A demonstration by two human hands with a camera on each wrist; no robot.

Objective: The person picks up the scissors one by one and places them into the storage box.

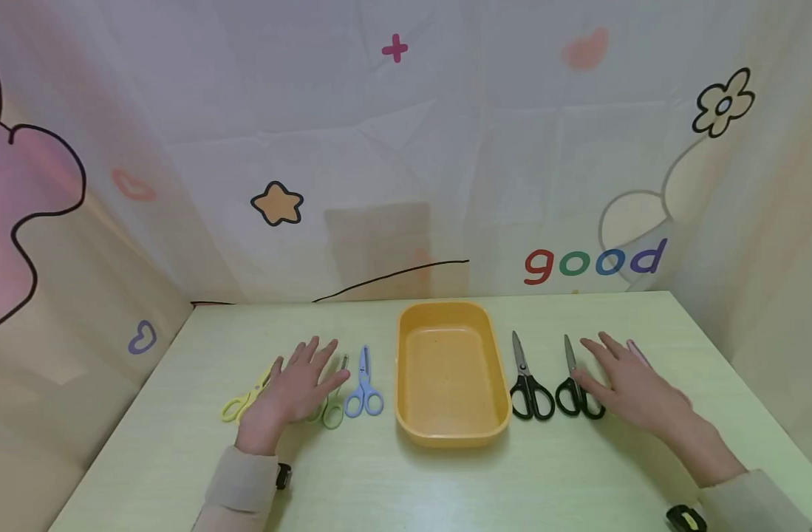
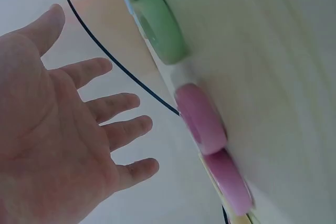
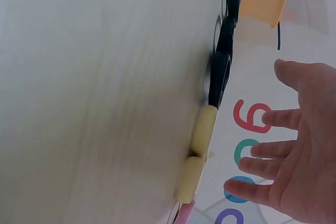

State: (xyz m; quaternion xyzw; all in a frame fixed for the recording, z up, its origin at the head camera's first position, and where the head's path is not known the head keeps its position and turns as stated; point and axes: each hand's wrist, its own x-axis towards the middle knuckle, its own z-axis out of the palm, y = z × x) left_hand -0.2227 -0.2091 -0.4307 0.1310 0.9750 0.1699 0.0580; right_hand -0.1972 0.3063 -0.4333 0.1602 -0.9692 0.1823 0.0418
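Pale tabletop [image 1: 352,488] bears black-handled scissors [image 1: 571,383] near the right grip [image 1: 635,388].

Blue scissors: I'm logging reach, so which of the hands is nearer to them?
Left. The left hand is just left of the blue scissors; the right hand is farther off to their right, beyond the orange tray.
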